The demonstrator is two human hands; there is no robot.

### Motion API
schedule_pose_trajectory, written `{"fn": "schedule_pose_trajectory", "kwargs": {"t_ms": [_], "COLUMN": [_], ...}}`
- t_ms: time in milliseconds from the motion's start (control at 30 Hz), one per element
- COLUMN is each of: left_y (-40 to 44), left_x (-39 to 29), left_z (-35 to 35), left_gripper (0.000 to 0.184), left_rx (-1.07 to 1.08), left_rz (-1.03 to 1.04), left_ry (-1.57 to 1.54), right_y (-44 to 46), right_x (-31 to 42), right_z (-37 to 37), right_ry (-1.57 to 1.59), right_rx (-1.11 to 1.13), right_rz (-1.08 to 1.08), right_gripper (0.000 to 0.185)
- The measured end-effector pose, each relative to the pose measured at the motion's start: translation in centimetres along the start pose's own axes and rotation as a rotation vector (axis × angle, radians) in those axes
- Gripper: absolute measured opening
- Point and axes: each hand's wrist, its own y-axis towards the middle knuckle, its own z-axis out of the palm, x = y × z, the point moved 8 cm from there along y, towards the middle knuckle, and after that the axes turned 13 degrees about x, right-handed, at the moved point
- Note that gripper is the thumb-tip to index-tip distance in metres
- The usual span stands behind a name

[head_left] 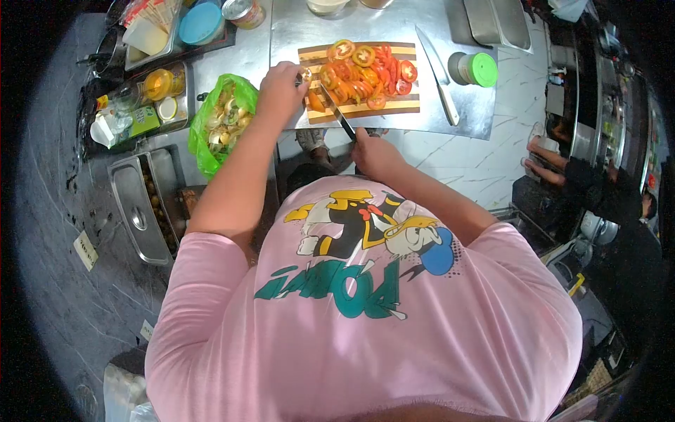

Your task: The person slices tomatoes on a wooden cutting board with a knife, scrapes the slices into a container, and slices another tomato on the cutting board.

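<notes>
Sliced tomatoes (362, 74), red and orange, lie piled on a striped wooden cutting board (404, 105). My right hand (376, 155) grips the handle of a knife (337, 111), its blade angled over the board's front edge, its tip by the slices. At the board's left edge, the closed fingers of my left hand (280, 88) pinch a small pale-orange piece (306, 73), too small to name surely. Left of that arm sits a green plastic bag (204, 126) holding pale, cut-up scraps (228, 119).
A second knife (439, 77) rests right of the board, beside a jar with a green lid (481, 69). Metal pans (498, 24) stand at the back right. Trays with jars and a blue lid (201, 24) are leftward. Another person (598, 183) is at far right.
</notes>
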Motion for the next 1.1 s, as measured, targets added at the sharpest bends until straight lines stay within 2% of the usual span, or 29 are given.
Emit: {"fn": "schedule_pose_trajectory", "kwargs": {"t_ms": [133, 200, 333, 400, 433, 500, 533, 633, 700, 967, 1100], "left_y": [1.3, 1.8, 2.5, 2.4, 1.6, -1.2, -2.2, -4.3, -4.3, -4.1, -3.9], "left_x": [-0.4, -1.1, -1.5, 0.3, 0.0, 0.2, 0.1, -2.0, -2.0, -1.3, -0.8], "left_z": [0.2, 0.2, 0.9, 0.4, 0.0, 0.2, 0.4, 1.5, 2.1, 3.1, 3.8], "left_gripper": [0.033, 0.033, 0.028, 0.021, 0.021, 0.017, 0.017, 0.022, 0.024, 0.031, 0.029], "left_rx": [0.074, 0.039, 0.008, -0.069, -0.067, 0.03, 0.033, 0.092, 0.109, 0.083, 0.174], "left_rz": [-0.048, 0.05, 0.184, 0.065, 0.064, -0.047, -0.048, 0.148, 0.131, 0.161, 0.099], "left_ry": [0.082, 0.145, 0.079, -0.173, -0.17, -0.339, -0.337, -0.271, -0.257, -0.212, -0.206], "right_y": [-0.2, -0.3, 0.0, 0.1, 0.3, 0.7, 1.0, 2.0, 3.1, 4.3, 4.8], "right_x": [-0.4, -0.1, -0.2, 0.1, 0.2, 0.8, 1.1, 2.8, 3.1, 4.5, 4.1], "right_z": [0.0, -0.2, -0.1, -0.5, -0.5, -0.9, -1.0, -1.5, -1.7, -2.2, -1.7], "right_ry": [-0.022, -0.014, -0.004, 0.006, 0.009, 0.05, 0.053, 0.038, 0.002, -0.039, -0.053], "right_rx": [0.002, -0.042, -0.009, -0.053, -0.052, -0.095, -0.094, -0.144, -0.142, -0.159, -0.122], "right_rz": [-0.004, -0.066, -0.045, -0.086, -0.088, -0.154, -0.155, -0.224, -0.161, -0.194, -0.133], "right_gripper": [0.029, 0.029, 0.029, 0.029, 0.029, 0.028, 0.028, 0.027, 0.026, 0.026, 0.025]}}
